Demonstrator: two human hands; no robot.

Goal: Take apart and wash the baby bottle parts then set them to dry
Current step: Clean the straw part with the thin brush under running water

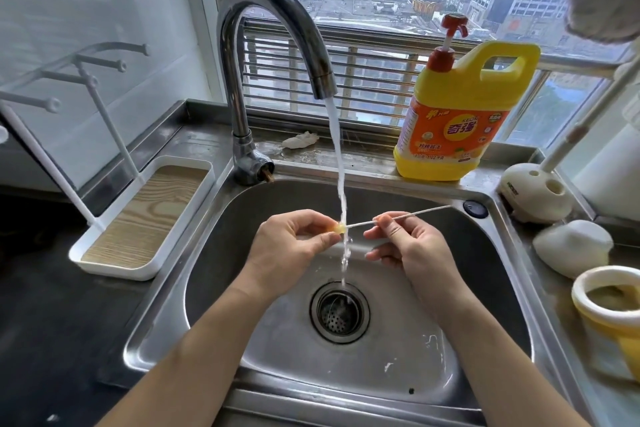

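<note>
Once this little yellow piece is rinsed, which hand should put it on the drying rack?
Probably the left hand: it already pinches the small yellow piece, and the white drying rack with wooden tray stands on that side of the sink.

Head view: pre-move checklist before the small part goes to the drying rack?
1. Left hand pinching small yellowish part: ok.
2. Right hand holding thin white brush rod: ok.
3. Rod withdrawn from part: not ok, tip sits at the part.
4. Water stream on part: ok, faucet running.
5. Part rinsed clean: cannot tell.
6. Drying rack tray space free: ok.
</note>
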